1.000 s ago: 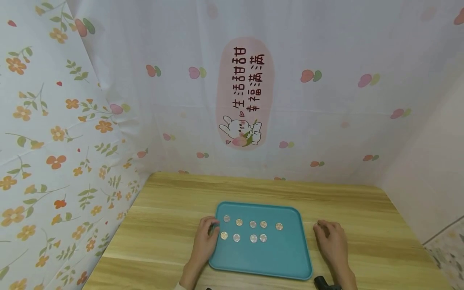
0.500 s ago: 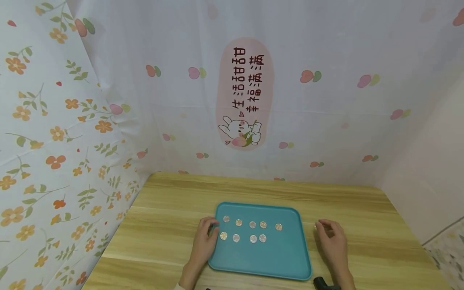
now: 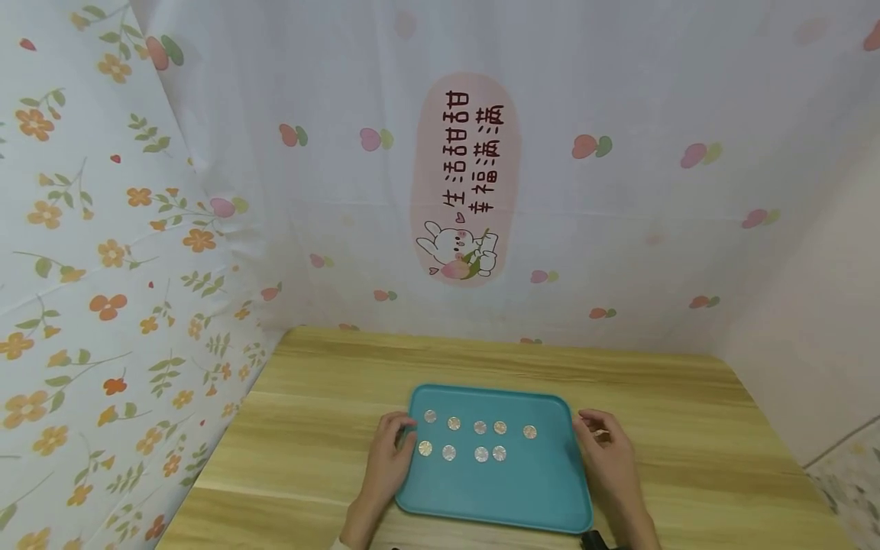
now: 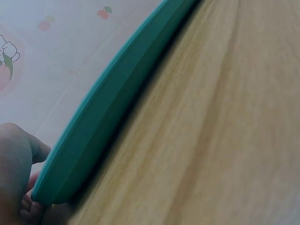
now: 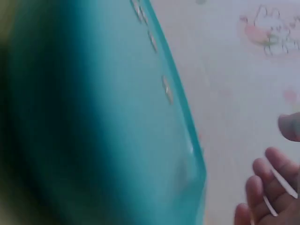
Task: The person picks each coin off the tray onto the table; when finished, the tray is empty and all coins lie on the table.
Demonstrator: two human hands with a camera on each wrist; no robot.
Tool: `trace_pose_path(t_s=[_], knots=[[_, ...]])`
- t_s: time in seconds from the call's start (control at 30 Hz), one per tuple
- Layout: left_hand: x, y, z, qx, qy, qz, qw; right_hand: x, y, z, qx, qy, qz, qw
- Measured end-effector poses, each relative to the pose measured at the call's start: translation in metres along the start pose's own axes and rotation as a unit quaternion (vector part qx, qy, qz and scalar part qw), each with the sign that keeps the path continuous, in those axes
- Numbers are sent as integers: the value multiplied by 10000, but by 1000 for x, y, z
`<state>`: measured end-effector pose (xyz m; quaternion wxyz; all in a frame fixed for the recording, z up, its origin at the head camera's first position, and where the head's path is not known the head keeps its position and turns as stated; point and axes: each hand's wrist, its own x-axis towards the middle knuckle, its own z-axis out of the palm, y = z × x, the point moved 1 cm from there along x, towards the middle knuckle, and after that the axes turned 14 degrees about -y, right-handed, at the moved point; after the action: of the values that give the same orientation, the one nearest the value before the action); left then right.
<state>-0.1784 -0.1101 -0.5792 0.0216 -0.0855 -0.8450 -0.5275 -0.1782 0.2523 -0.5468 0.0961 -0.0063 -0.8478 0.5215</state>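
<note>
A shallow blue-green tray (image 3: 491,500) lies on the wooden table, holding several gold and silver coins (image 3: 454,423) in two rows. My left hand (image 3: 390,452) holds the tray's left edge. In the left wrist view, its thumb (image 4: 41,152) is at the rim and its fingers (image 4: 29,208) reach below the tray. My right hand (image 3: 608,451) is at the tray's right edge with its fingers bent. The right wrist view shows that thumb (image 5: 289,127) apart from the fingers (image 5: 271,185). No object shows between them; whether they touch the rim is unclear.
A wood-grain table (image 3: 330,382) surrounds the tray. White printed cloth (image 3: 344,252) hangs behind it, and floral cloth (image 3: 137,290) stands at the left. A black object (image 3: 593,541) is beside my right wrist at the bottom edge.
My right hand has moved left across the table, from beyond the tray to its right edge. My left hand, the tray and the coins stay in place.
</note>
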Motion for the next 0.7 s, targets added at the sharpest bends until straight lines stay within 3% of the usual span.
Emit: trace_pose_path(t_s=[0.2,0.43,0.53,0.7], knots=[[0,2,0,42,-23,-21,10000,-1,-7,16,-571,-536,-486,9957],[0,4,-2,48,6,17,10000,1,-13,38,-1174,-927,-406,9879],[1,3,-3,43,-10,-27,10000,2,-14,48,-1391,-983,-468,9843],[1,0,0,-40,-32,-27,10000,0,-10,57,-1879,-797,-898,9748]])
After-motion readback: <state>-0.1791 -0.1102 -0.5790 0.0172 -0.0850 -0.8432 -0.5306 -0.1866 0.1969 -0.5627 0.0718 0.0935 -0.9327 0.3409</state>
